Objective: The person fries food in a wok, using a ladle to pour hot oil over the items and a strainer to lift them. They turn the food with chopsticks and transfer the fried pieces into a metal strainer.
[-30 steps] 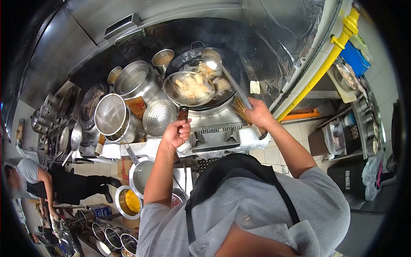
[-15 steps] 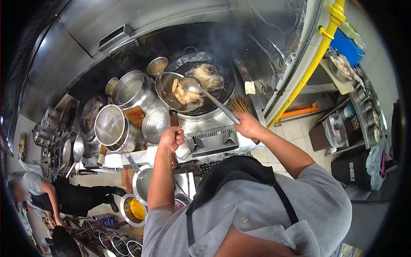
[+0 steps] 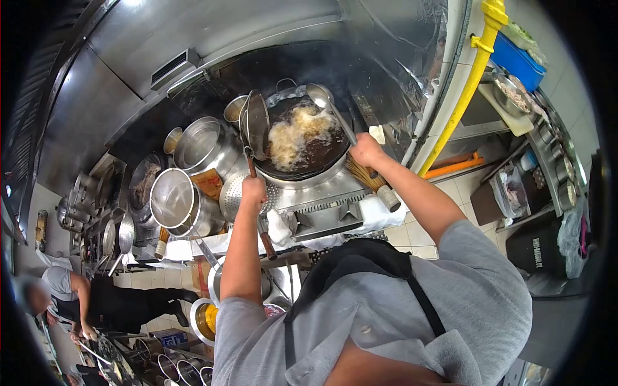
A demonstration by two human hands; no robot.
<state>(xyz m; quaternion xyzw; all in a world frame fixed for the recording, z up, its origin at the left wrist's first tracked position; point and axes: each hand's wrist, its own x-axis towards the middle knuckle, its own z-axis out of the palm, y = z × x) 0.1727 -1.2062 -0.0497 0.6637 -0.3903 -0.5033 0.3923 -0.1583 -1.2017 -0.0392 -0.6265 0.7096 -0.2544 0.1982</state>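
Note:
My left hand [image 3: 254, 192] is closed round the brown handle of a large strainer [image 3: 256, 125], tipped on its side at the wok's left edge. In my right hand [image 3: 367, 152] is the handle of a metal ladle [image 3: 318, 95], its bowl over the far part of the wok. Pale golden food [image 3: 299, 135] bubbles in dark oil inside the wok [image 3: 315, 168]. A perforated skimmer [image 3: 233, 196] lies just left of my left hand. Below my right hand rests a bamboo brush [image 3: 386, 196].
Metal pots [image 3: 199, 145] and a round sieve [image 3: 172, 198] stand left of the wok. A yellow pipe [image 3: 460, 96] runs along the right. Another person [image 3: 67, 286] works at the lower left. A blue container [image 3: 518, 64] sits at upper right.
The strainer has tilted up on its side, and the food it held is now in the oil. The ladle has moved away to the wok's far side, and my right hand has risen.

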